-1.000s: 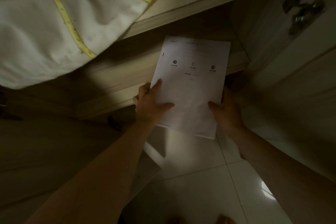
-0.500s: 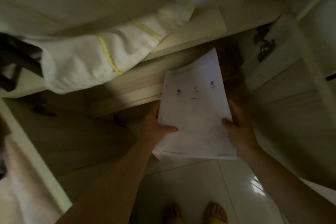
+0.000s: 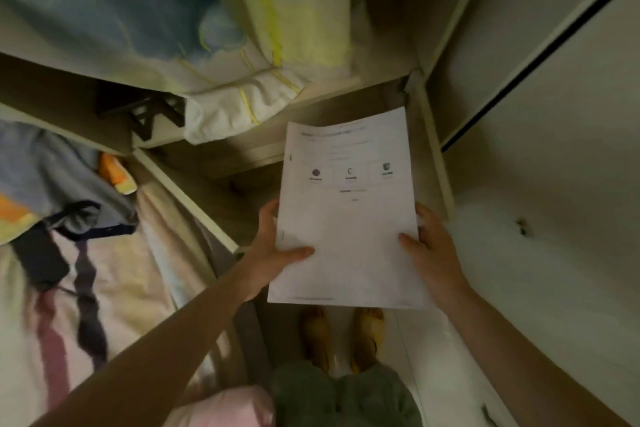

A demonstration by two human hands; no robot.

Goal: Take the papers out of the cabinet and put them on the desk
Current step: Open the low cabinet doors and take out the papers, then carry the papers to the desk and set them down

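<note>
White printed paper sheets [image 3: 349, 218] sit in both your hands, left hand [image 3: 273, 250] clamped on the left edge, right hand [image 3: 431, 246] on the right edge, thumbs on top, held in front of the pale wooden cabinet shelf [image 3: 242, 149], above your feet.

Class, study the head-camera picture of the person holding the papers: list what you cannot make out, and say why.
- Text on the papers: too small and blurred, head view.
- Fingers of the left hand and right hand: mostly behind the papers.
- The desk: not in view.
- Cabinet shelf depths: dark, covered by bedding.
</note>
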